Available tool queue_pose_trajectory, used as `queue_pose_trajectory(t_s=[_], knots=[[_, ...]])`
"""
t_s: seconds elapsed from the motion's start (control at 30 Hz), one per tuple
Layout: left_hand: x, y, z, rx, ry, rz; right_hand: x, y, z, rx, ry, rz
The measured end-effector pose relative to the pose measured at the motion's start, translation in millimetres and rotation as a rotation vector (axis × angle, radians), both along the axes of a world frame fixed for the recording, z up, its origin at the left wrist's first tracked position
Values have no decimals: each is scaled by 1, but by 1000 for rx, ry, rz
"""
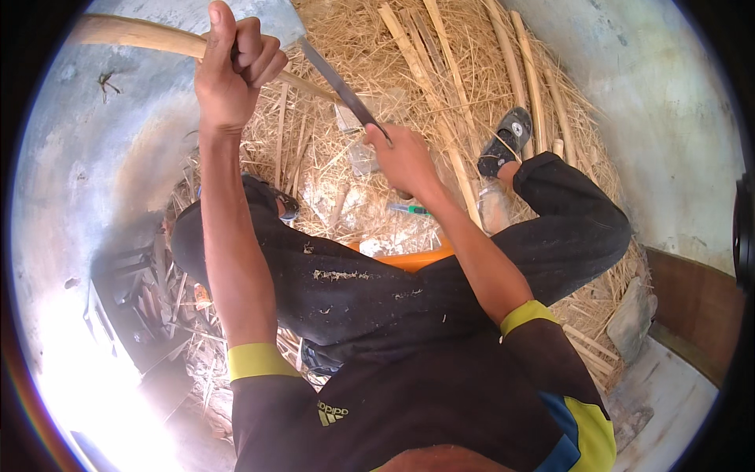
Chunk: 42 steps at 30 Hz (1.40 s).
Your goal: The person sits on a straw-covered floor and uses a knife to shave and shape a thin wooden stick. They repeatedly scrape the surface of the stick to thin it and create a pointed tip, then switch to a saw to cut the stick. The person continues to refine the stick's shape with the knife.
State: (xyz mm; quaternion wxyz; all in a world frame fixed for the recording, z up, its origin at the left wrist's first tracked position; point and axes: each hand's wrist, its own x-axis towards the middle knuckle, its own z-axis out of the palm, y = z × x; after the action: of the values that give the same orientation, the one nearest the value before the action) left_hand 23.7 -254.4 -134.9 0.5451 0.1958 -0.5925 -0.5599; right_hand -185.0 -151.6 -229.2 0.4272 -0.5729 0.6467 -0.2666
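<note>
My left hand [236,75] is raised at the upper left, its fingers closed around a long pale bamboo strip [141,33]. The strip runs in from the left edge and on past the fist toward the knife. At the upper middle my right hand [405,161] grips the handle of a knife [338,82], mostly hidden in the palm. Its long, dark, straight blade points up and to the left. The strip's thin far end lies close to the blade; whether they touch I cannot tell.
Shavings [330,149] cover the floor between my spread legs. Bamboo poles [503,47] lie at the upper right. A green-handled cutter [410,209] rests near an orange object [417,258]. Pale walls [668,102] rise on both sides; a stone [631,317] sits at the right.
</note>
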Motion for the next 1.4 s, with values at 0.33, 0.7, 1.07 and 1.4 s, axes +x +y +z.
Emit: queue_pose_trajectory(t_s=[0.33, 0.7, 1.07, 1.4], knots=[[-27, 7, 11, -96, -79, -108, 12, 8, -43, -442, 320, -50], [-30, 8, 7, 19, -7, 65, -15, 6, -129, -227, 524, 28], [-44, 7, 18, 19, 109, 449, 36, 16, -53, -405, 195, -18], [-60, 10, 22, -111, 87, 911, 27, 13, -15, -214, 10, -99]])
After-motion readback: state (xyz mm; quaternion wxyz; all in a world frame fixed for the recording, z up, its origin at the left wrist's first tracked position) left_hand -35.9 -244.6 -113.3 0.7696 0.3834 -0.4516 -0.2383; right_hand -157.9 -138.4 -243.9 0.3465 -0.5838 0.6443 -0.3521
